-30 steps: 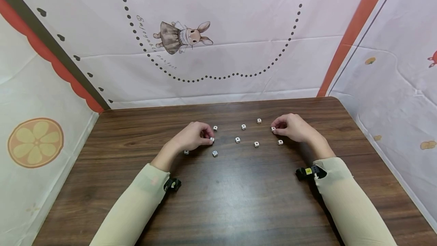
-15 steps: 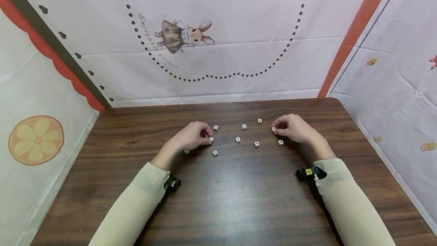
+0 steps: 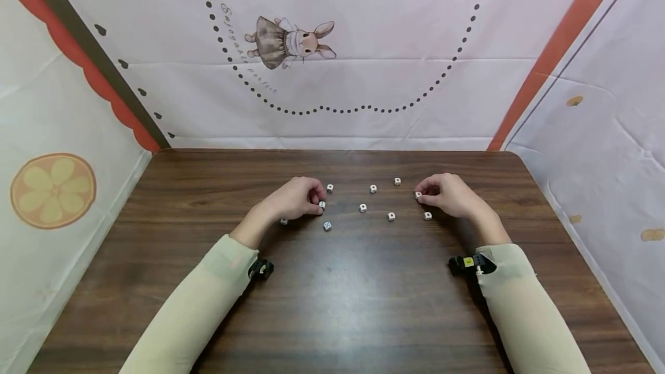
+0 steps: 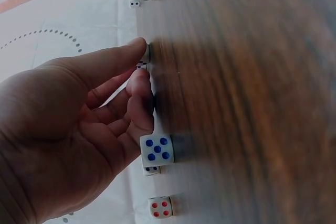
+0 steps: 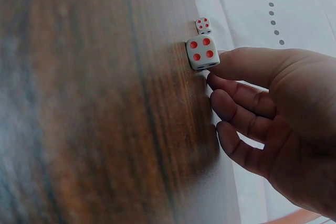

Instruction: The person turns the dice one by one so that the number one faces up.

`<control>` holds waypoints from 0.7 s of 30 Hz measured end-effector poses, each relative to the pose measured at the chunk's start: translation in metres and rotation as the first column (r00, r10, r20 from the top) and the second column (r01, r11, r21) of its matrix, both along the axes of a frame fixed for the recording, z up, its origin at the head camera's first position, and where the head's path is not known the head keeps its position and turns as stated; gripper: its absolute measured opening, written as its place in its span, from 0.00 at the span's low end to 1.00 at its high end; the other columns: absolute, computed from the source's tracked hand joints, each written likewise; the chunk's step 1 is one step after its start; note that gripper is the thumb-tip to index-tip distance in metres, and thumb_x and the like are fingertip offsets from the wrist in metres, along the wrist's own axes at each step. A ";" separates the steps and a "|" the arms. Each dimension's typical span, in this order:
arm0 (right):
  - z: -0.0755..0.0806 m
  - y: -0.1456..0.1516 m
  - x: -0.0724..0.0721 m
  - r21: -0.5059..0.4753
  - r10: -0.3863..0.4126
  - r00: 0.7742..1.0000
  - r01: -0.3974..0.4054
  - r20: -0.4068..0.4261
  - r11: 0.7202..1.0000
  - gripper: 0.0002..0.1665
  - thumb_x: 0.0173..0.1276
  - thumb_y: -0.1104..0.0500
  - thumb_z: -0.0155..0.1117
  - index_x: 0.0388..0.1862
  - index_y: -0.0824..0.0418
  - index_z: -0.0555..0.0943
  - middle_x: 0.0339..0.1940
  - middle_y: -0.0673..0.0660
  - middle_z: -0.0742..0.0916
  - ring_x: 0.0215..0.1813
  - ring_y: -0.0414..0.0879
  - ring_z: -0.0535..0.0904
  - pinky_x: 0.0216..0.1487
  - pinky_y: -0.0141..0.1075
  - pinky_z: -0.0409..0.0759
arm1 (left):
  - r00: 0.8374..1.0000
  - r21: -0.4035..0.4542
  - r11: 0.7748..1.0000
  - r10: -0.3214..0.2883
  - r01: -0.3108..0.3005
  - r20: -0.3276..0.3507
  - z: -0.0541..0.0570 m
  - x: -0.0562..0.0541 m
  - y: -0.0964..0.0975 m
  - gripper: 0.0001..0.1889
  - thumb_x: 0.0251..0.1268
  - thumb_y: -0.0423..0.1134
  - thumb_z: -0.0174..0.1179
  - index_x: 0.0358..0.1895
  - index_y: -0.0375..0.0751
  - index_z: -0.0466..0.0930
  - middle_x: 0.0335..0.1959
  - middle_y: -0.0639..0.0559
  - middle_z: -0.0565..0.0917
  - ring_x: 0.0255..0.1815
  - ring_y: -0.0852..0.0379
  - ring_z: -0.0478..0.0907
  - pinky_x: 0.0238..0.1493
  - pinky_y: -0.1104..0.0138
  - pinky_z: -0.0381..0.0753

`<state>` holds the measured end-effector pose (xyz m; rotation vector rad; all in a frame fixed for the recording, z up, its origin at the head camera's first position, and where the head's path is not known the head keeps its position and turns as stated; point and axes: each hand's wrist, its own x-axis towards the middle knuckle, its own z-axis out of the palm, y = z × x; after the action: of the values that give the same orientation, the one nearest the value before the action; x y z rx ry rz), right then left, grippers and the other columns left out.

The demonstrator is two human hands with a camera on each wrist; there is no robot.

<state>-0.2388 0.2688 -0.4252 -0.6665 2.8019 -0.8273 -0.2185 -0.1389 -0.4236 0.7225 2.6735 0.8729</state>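
Note:
Near the table's far side, my left hand point(image 3: 296, 199) pinches a small white die point(image 3: 322, 205) between thumb and fingers. In the left wrist view this die point(image 4: 147, 54) is partly hidden behind the thumb. Over to the right, my right hand point(image 3: 451, 194) pinches another white die point(image 3: 418, 195) low at the tabletop. A die with four red dots point(image 5: 202, 53) stands close to the right thumb in the right wrist view. Around the left hand are a die behind it point(image 3: 329, 188), one in front point(image 3: 327, 226) and one partly covered by the wrist point(image 3: 283, 221).
Between the hands sit several more dice, among them a near die point(image 3: 391, 217) and a far die point(image 3: 397, 181). Another die point(image 3: 428, 216) lies just in front of the right hand. Printed cloth point(image 3: 363, 120) rises behind the brown wooden table point(image 3: 332, 305).
The head view has tilted slightly, shifting the whole scene. Both hands stay at nearly the same spots on the table, each with its die, and the other dice have not moved.

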 end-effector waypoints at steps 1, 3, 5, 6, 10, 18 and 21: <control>0.000 0.000 0.000 0.000 -0.001 1.000 0.001 -0.002 1.000 0.05 0.73 0.62 0.73 0.45 0.60 0.90 0.36 0.51 0.88 0.40 0.47 0.81 0.45 0.43 0.77 | 1.000 -0.001 1.000 -0.002 0.002 -0.006 0.001 0.000 0.001 0.12 0.60 0.34 0.78 0.43 0.42 0.85 0.34 0.54 0.83 0.37 0.58 0.78 0.48 0.61 0.77; 0.000 0.000 0.000 0.001 -0.003 1.000 0.004 -0.002 1.000 0.05 0.73 0.62 0.73 0.45 0.60 0.90 0.36 0.51 0.89 0.40 0.47 0.81 0.45 0.43 0.77 | 1.000 -0.005 1.000 -0.008 0.008 -0.018 0.002 0.000 0.002 0.12 0.60 0.34 0.78 0.43 0.42 0.85 0.34 0.53 0.82 0.38 0.57 0.78 0.48 0.61 0.77; 0.000 -0.001 0.000 0.003 -0.004 1.000 0.004 -0.001 1.000 0.05 0.73 0.63 0.73 0.45 0.60 0.90 0.36 0.51 0.89 0.41 0.47 0.81 0.46 0.44 0.77 | 0.999 -0.011 1.000 -0.017 0.017 -0.027 0.002 0.000 0.003 0.12 0.59 0.34 0.79 0.42 0.41 0.85 0.34 0.52 0.82 0.37 0.57 0.77 0.47 0.61 0.76; 0.000 -0.001 0.000 0.003 -0.002 1.000 0.002 0.000 1.000 0.05 0.73 0.63 0.72 0.46 0.61 0.90 0.36 0.52 0.89 0.41 0.47 0.81 0.46 0.45 0.77 | 0.999 -0.014 1.000 -0.022 0.022 -0.032 0.002 0.000 0.004 0.12 0.59 0.34 0.79 0.42 0.41 0.85 0.34 0.52 0.82 0.37 0.57 0.77 0.47 0.61 0.76; 0.001 -0.001 0.000 0.004 -0.003 1.000 0.003 0.000 1.000 0.05 0.73 0.63 0.72 0.46 0.61 0.90 0.37 0.52 0.89 0.41 0.48 0.81 0.46 0.46 0.77 | 0.999 -0.029 0.999 -0.039 0.038 -0.036 0.003 -0.001 0.006 0.11 0.61 0.34 0.78 0.43 0.41 0.86 0.33 0.51 0.81 0.36 0.58 0.75 0.46 0.61 0.76; 0.001 -0.001 0.001 0.014 -0.011 1.000 0.011 0.006 1.000 0.06 0.73 0.63 0.72 0.46 0.61 0.89 0.37 0.52 0.88 0.41 0.48 0.81 0.47 0.46 0.78 | 0.998 -0.049 0.998 -0.045 0.044 -0.036 0.001 -0.001 0.007 0.07 0.65 0.35 0.76 0.40 0.43 0.86 0.30 0.55 0.79 0.34 0.58 0.75 0.43 0.62 0.75; 0.001 0.000 0.001 0.015 -0.009 1.000 0.009 0.008 1.000 0.06 0.73 0.64 0.71 0.47 0.61 0.89 0.38 0.52 0.89 0.42 0.49 0.81 0.48 0.48 0.78 | 0.999 -0.046 0.998 -0.040 0.039 -0.028 0.001 0.000 0.007 0.06 0.66 0.35 0.75 0.40 0.44 0.86 0.30 0.56 0.80 0.34 0.59 0.75 0.43 0.62 0.75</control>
<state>-0.2381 0.2686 -0.4240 -0.6477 2.8030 -0.8076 -0.2185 -0.1319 -0.4221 0.7802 2.6858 0.7951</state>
